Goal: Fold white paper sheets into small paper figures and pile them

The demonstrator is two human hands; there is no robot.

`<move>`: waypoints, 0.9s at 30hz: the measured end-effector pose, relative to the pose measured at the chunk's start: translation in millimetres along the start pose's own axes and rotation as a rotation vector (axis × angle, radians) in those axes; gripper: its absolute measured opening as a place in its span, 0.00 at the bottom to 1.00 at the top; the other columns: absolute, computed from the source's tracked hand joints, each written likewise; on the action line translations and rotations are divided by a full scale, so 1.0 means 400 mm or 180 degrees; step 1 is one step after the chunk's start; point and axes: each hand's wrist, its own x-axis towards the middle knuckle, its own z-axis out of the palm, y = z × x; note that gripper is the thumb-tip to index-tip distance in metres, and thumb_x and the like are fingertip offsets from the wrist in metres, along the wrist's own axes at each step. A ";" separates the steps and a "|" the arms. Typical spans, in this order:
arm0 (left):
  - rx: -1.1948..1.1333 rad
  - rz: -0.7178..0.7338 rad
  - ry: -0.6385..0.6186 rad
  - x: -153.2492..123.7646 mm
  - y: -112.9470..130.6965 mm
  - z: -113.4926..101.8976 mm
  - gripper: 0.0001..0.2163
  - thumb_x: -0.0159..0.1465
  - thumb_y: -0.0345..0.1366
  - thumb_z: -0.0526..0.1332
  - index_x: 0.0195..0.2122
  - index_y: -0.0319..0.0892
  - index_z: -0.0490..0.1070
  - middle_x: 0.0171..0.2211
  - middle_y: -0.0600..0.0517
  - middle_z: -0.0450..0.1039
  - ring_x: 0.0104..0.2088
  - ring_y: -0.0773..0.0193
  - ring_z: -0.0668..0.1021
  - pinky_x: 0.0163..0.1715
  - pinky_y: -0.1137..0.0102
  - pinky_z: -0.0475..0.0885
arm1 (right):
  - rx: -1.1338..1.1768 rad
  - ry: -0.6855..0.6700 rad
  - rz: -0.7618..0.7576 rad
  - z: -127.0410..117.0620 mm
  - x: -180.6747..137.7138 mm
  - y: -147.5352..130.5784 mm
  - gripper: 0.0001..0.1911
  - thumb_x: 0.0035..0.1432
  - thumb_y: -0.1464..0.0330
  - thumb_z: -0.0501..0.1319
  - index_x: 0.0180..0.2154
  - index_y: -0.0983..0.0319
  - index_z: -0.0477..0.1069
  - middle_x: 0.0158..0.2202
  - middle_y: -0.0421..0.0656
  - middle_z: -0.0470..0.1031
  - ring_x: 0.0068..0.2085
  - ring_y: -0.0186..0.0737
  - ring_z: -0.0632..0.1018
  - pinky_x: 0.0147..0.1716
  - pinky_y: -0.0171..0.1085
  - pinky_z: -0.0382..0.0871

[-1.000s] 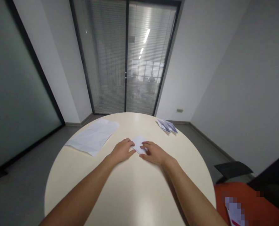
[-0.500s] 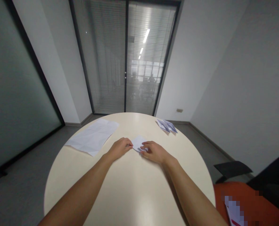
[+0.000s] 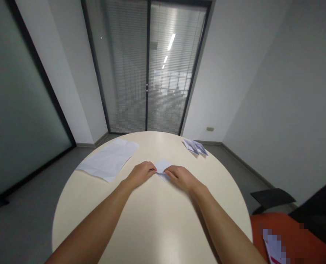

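A small folded piece of white paper [image 3: 162,165] lies on the round table between my two hands. My left hand [image 3: 143,171] pinches its left corner between thumb and fingers. On the opposite side, my right hand [image 3: 181,176] is closed on the paper's right edge, thumb and forefinger together. A crease or raised fold runs across the paper between the fingertips, and a pointed part shows below it toward me. Both ends of the paper are partly hidden by my fingers.
On the cream round table [image 3: 141,220], a large creased white sheet [image 3: 109,159] lies to the left. Folded paper pieces [image 3: 195,147] rest near the far right edge. An orange chair [image 3: 295,234] with a black armrest [image 3: 273,198] stands at the right, papers on its seat.
My right hand's fingers, spread over the paper before, have closed into a pinch on its right edge. The paper's lower point now shows below the fold. My left hand has barely moved.
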 end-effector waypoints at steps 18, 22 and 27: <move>0.0029 -0.0058 -0.0038 0.000 0.018 -0.002 0.08 0.69 0.35 0.58 0.41 0.45 0.78 0.41 0.52 0.80 0.42 0.61 0.78 0.43 0.70 0.69 | 0.0464 0.0356 0.0198 0.008 0.007 0.016 0.18 0.71 0.59 0.51 0.41 0.60 0.76 0.39 0.44 0.81 0.38 0.41 0.77 0.37 0.36 0.64; 0.0001 -0.0109 -0.0059 0.003 0.013 0.000 0.09 0.69 0.35 0.57 0.42 0.45 0.79 0.41 0.52 0.80 0.43 0.60 0.78 0.44 0.69 0.69 | 0.0601 0.0403 0.0306 0.014 0.007 0.029 0.15 0.70 0.60 0.54 0.47 0.59 0.75 0.40 0.44 0.81 0.38 0.41 0.78 0.37 0.36 0.65; -0.0102 -0.0224 0.0009 0.004 0.003 0.007 0.10 0.69 0.36 0.57 0.43 0.46 0.79 0.43 0.52 0.81 0.44 0.60 0.79 0.44 0.69 0.70 | 0.0492 0.0528 0.0624 0.030 0.004 0.067 0.15 0.68 0.60 0.56 0.49 0.59 0.73 0.40 0.45 0.81 0.38 0.42 0.79 0.37 0.36 0.66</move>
